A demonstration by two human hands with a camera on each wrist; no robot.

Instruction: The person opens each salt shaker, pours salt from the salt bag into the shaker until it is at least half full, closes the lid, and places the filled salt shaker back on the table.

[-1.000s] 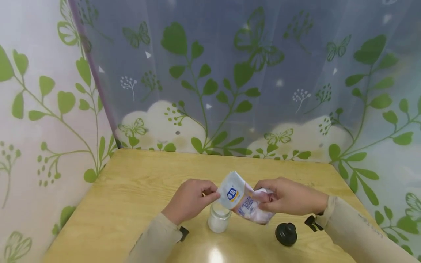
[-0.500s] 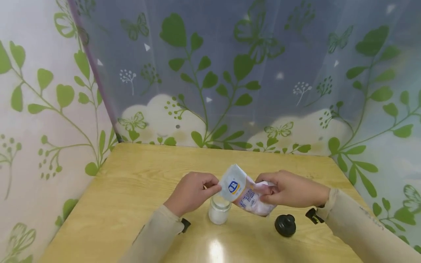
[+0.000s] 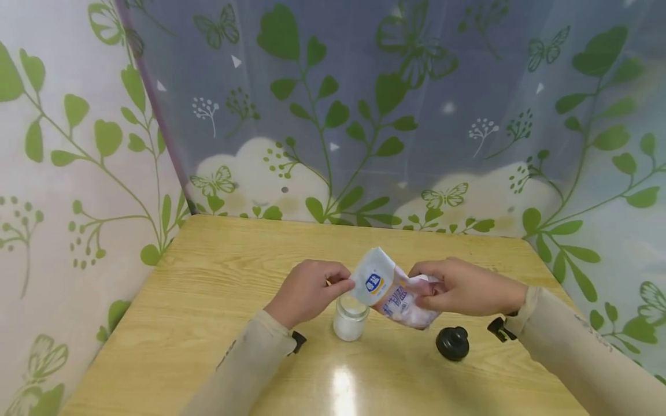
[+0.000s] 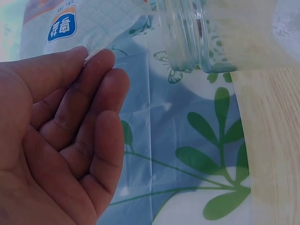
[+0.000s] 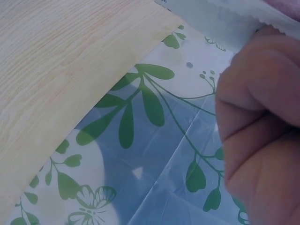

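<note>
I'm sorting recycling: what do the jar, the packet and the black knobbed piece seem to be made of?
Jar: probably clear, glossy glass; its thick walls look transparent.
Packet: likely printed plastic film, slightly shiny; it creases and bends.
Black knobbed piece: perhaps plastic, by its smooth, dull shine; rubber possible.

The left hand [image 3: 309, 292] pinches between thumb [image 4: 56, 68] and forefinger [image 4: 99, 65]; the right hand [image 3: 463, 288] grips with fingers [image 5: 265, 77] curled.

Clock centred on bag [image 3: 398, 297]: left hand [image 3: 310, 292] at 9 and right hand [image 3: 463, 287] at 3 block both sides. Jar [image 3: 350, 326] in the way at 8, black lid [image 3: 452, 344] between 4 and 5. Room at 6 between them, also 10–11 over table [image 3: 234, 263]. Patterned sheet [image 3: 359, 173] bounds 12.
</note>
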